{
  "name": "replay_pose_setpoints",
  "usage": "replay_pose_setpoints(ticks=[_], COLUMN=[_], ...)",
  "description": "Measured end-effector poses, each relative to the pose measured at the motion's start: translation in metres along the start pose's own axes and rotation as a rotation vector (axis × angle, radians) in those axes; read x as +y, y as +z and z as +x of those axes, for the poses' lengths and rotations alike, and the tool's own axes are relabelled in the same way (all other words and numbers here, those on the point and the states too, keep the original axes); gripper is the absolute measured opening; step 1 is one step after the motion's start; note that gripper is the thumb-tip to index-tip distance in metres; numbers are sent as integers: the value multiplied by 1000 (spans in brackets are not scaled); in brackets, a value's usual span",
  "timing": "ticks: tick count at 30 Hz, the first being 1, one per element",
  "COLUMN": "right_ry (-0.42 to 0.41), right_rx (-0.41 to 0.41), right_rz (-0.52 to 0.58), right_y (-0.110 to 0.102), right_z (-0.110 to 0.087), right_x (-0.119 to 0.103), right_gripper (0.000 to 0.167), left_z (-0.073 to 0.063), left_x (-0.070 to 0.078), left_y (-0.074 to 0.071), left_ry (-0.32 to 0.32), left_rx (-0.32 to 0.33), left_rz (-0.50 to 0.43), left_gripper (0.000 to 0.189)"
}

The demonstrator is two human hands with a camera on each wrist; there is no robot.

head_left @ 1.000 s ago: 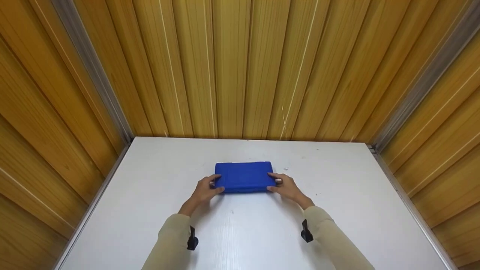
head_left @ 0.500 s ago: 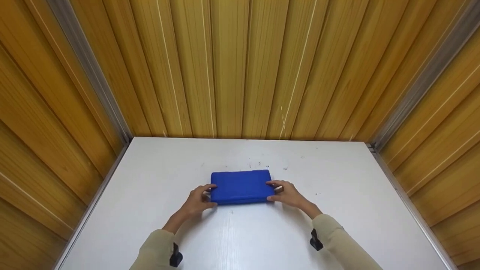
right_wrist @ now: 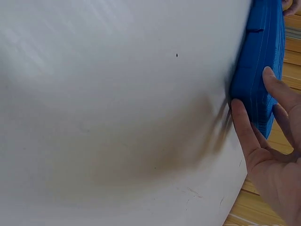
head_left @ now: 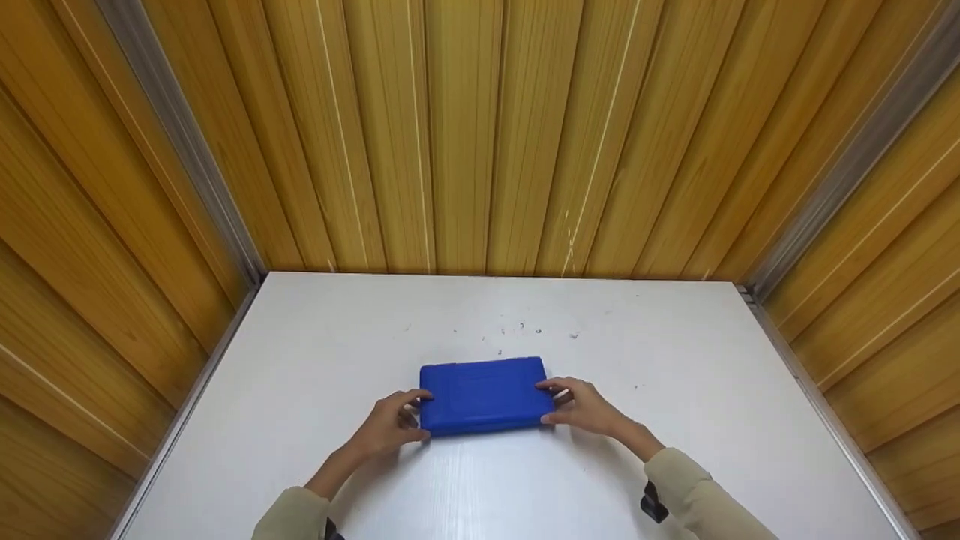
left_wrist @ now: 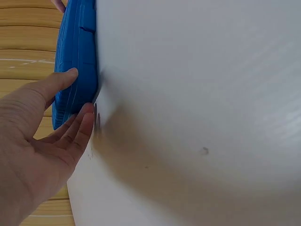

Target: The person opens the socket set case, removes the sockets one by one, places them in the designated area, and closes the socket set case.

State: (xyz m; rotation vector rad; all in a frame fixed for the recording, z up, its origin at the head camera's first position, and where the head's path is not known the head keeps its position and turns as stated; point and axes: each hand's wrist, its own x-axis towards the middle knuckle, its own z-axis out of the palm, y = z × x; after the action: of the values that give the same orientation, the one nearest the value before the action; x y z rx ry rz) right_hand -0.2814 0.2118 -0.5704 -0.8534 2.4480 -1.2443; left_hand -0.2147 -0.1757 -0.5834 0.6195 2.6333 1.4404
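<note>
A closed blue plastic case (head_left: 484,396), flat and rectangular with rounded corners, lies on or just above the white table, slightly tilted in the head view. My left hand (head_left: 388,425) grips its left end, the thumb at the near corner and the fingers along the side. At the opposite end my right hand (head_left: 589,407) holds it in the same manner. In the left wrist view the thumb presses the side of the case (left_wrist: 77,61) while fingertips touch its end by the table. The right wrist view shows thumb and fingers around the other end of the case (right_wrist: 258,61).
The white tabletop (head_left: 337,322) carries several small dark marks behind the case. Wood-patterned panel walls (head_left: 457,150) enclose the back and both sides, with grey metal posts (head_left: 195,150) at the corners. Small black devices (head_left: 654,502) sit at the sleeve cuffs.
Both hands have brought the blue case toward the person, down in the head view, and it has turned slightly. Marks on the table behind it have come into view.
</note>
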Motion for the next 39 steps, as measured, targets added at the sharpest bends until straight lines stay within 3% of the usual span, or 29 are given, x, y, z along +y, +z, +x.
replay_pose_setpoints(ticks=[10,16,22,30,39], right_ry=[-32,-51,-51,2,11], right_rx=[-80,-117,-118,-106,-65], right_rz=[-25,-58,-136,-142,-152], right_y=[-4,-6,-7,-3,4], right_z=[-14,-16,-17,-20,-21], right_x=[-8,-12,-14,-12,-9], right_gripper=[52,51,57,87,93], left_z=[-14,-13,-5,11,28], left_x=[9,12,13,10,10], left_y=[0,-3,1,6,7], left_ry=[13,-38,-100,-47,27], left_rx=[-97,-109,-48,-23,-113], left_rz=[63,155,299,357,353], left_gripper=[58,68,94,114,120])
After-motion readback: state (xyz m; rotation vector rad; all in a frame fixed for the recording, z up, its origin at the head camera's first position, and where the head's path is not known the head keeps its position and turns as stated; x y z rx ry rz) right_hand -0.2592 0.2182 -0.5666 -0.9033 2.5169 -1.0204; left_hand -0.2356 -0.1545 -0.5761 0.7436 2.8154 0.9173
